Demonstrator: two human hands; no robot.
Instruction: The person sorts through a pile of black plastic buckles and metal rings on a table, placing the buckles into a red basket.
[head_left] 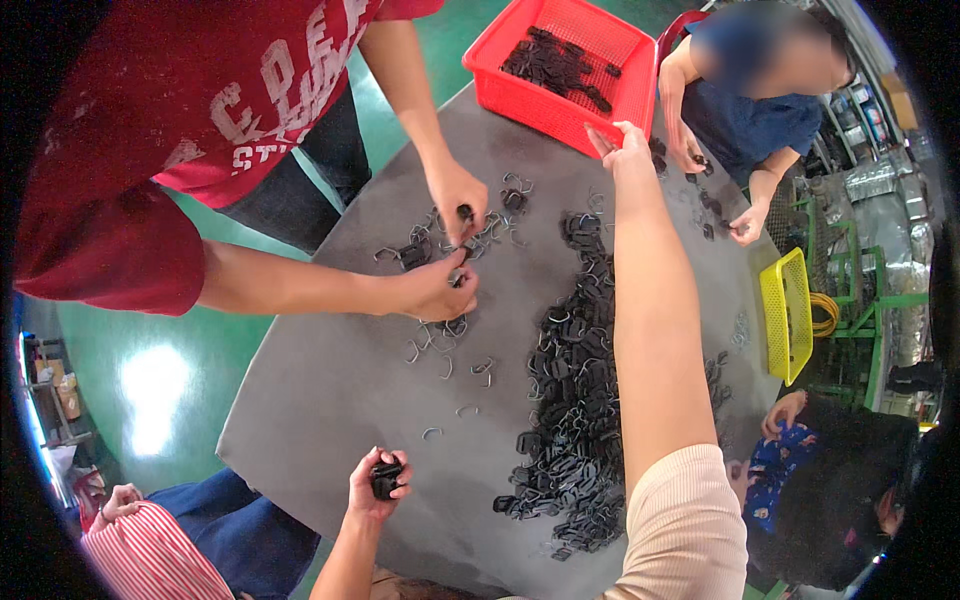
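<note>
My left hand (380, 486) is closed around a small black plastic piece (386, 480) above the near edge of the grey table (330, 400). Stretched far across the table, my right hand (624, 148) is at the near rim of a red plastic basket (560, 108). Its fingers look extended and apart, and I see nothing in them. Inside the basket lie several black pieces (555, 65). A long heap of black plastic pieces with bent metal wires (575, 400) spreads left of my right forearm, which hides part of it. Loose wire hooks (432, 433) lie near my left hand.
Across at the left, a person in a red shirt (240, 130) handles black pieces with both hands (455, 240). Another person in dark blue (760, 120) works at the far right. A yellow basket (787, 315) stands at the right edge. More people sit at lower right and lower left.
</note>
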